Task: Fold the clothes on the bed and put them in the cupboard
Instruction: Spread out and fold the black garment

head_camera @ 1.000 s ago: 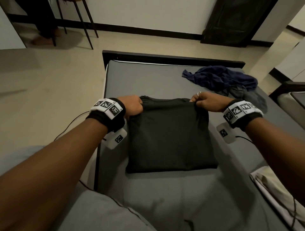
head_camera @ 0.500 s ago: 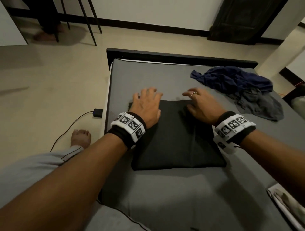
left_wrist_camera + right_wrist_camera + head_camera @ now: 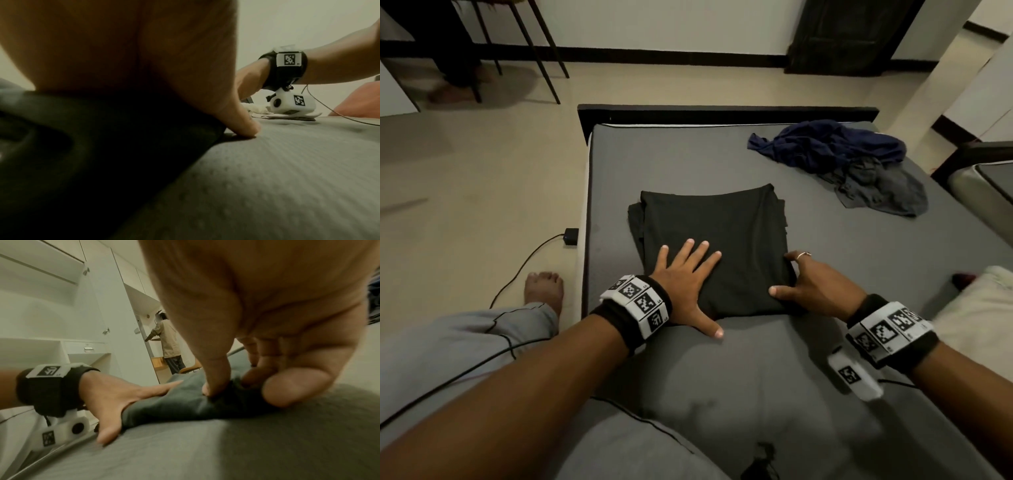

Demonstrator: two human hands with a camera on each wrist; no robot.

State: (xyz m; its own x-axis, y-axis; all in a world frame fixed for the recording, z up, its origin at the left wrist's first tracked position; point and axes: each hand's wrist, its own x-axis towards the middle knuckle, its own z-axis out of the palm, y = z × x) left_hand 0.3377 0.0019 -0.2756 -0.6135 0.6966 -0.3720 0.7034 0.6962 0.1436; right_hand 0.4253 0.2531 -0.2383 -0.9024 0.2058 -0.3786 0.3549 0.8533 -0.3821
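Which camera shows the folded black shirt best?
The head view: the whole folded black shirt lies in sight on the bed. The left wrist view shows only a dark edge; the right wrist view shows its near corner, pinched.

No words or numbers can be read; the wristbands (image 3: 638, 301) and camera housings (image 3: 292, 103) carry only black-and-white square marker patterns.

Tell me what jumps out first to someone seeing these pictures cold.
The folded black garment lying mid-bed on the grey mattress, left hand flat on its near edge, right hand pinching its near right corner. Next, the unfolded heap of navy and grey clothes at the far right.
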